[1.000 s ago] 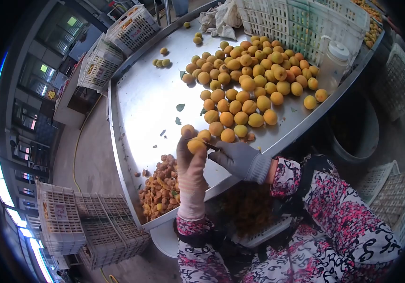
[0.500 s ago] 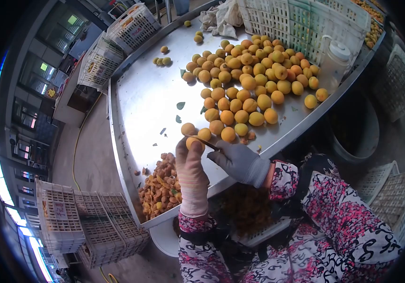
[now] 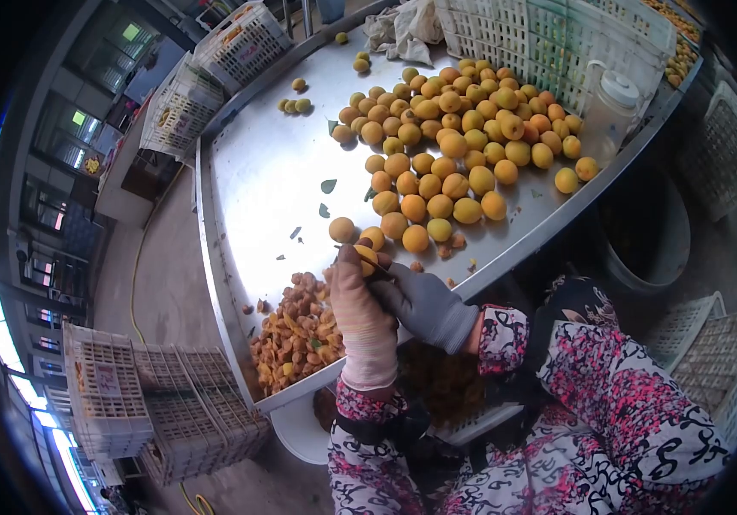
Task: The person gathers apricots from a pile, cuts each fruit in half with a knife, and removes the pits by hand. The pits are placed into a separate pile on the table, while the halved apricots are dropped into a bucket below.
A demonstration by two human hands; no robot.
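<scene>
My left hand (image 3: 362, 313), in a pale striped glove, is closed around an apricot (image 3: 366, 258) above the front edge of the metal table (image 3: 257, 197). Close against it, my right hand (image 3: 427, 300), gloved in grey, grips a thin dark knife (image 3: 380, 271) that meets the fruit. Many whole apricots (image 3: 452, 144) are spread beyond both hands. Left of my left hand lies a heap of small brown pits and orange pieces (image 3: 296, 335).
White plastic crates stand at the table's back (image 3: 531, 51), on the floor at left (image 3: 107, 390) and at right (image 3: 712, 352). A clear jug (image 3: 610, 112) is on the table's right side. A large bucket (image 3: 677, 249) sits beyond the right edge.
Both hands have shifted slightly right and nearer my body. The apricot between them is turned differently, and my right hand is closer to my left.
</scene>
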